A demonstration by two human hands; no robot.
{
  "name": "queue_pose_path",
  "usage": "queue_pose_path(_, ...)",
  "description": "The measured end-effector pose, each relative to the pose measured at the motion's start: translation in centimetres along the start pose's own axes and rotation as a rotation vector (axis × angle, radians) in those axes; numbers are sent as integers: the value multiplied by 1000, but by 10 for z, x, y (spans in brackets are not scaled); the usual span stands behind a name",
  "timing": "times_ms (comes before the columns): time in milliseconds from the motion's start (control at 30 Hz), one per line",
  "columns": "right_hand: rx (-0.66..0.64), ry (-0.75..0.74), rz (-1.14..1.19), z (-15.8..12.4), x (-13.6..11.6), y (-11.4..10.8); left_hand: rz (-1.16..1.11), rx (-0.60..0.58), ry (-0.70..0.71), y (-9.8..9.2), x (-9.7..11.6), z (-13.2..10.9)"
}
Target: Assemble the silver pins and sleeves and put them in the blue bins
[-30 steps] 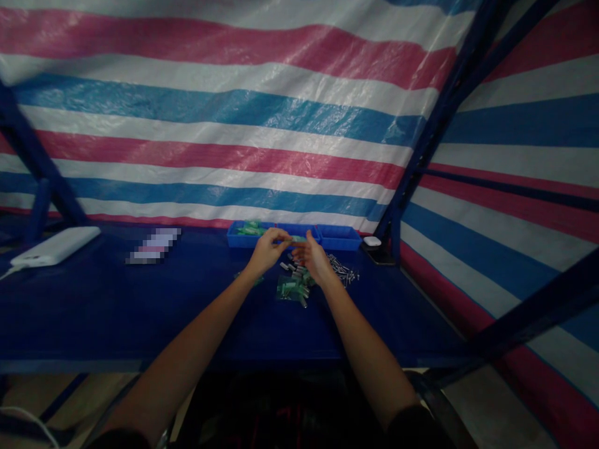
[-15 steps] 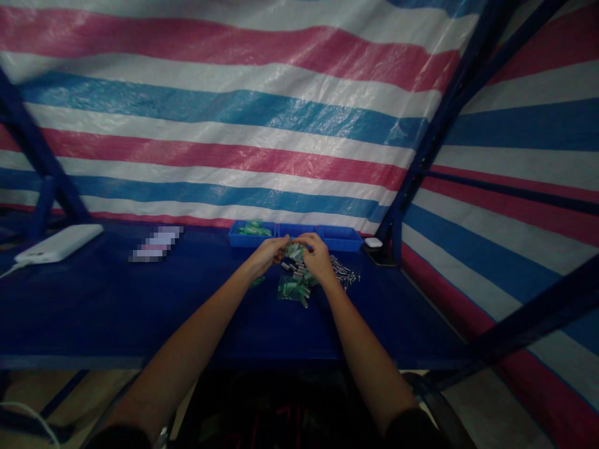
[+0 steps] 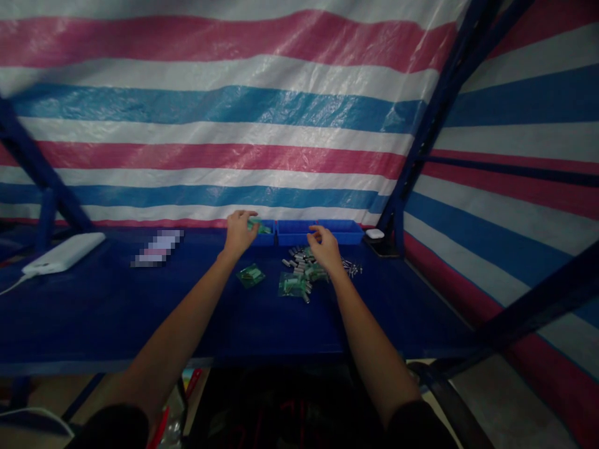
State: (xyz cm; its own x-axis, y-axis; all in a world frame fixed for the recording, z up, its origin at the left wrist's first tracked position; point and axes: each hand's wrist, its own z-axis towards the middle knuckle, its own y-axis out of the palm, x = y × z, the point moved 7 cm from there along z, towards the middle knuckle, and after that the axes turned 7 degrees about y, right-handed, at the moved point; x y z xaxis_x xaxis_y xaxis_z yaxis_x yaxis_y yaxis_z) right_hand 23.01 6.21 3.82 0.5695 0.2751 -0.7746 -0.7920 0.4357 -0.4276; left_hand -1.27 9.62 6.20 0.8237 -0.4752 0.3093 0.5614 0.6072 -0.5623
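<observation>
Reaching the left hand [image 3: 239,232] over the left bin [image 3: 266,239] at the far edge of the tabletop [image 3: 187,330], parting thumb and fingers beside the green packets [image 3: 262,227] inside; pinching one or merely hovering, impossible to tell. Holding the right hand [image 3: 324,248] by the middle bin [image 3: 291,239], curling the fingers loosely with the thumb apart, gripping nothing visible. Seeing, between that hand and the near edge, cylinders [image 3: 298,270] jumbled with more packets [image 3: 291,285], and pins [image 3: 350,269] spreading toward the right edge. Seeing a lone packet [image 3: 251,275] lying nearer the left edge than the jumble. Seeing also the right bin [image 3: 345,237] alongside, a white case [image 3: 374,234] by a dark slab [image 3: 384,249] toward the far right corner, and a power bank [image 3: 65,253] toward the far left corner, trailing a cable [image 3: 14,285].
</observation>
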Motion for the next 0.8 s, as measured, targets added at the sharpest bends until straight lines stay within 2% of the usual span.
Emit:
queue_pose_path(100, 80, 64, -66, 8, 13, -20, 201, -181, 3, 21, -12, -27)
queue_pose_path(167, 124, 124, -148, 13, 24, -33, 255, -194, -40, 24, -15, -39)
queue_pose_path(233, 93, 175, -258, 15, 33, -38, 267, -170, -66, 21, -12, -43)
queue_pose_path(300, -29, 183, -377, 13, 39, -30, 264, -183, -54, 21, -6, -41)
queue_pose_path(433, -376, 106, -555, 0, 42, 3, 243, -324, -51, 32, -4, -42)
queue_pose_path(500, -465, 87, -617, -6, 43, 13, 231, -368, -66, 37, -7, -45)
queue_pose_path(567, -452, 85, -666, -6, 43, 15, 227, -370, -73, 38, -8, -47)
queue_pose_path(700, -297, 79, -669, 2, 41, 7, 221, -320, -54, 34, -4, -44)
queue_pose_path(800, -245, 76, -610, 5, 42, 6, 197, -354, -18, 37, 0, -39)
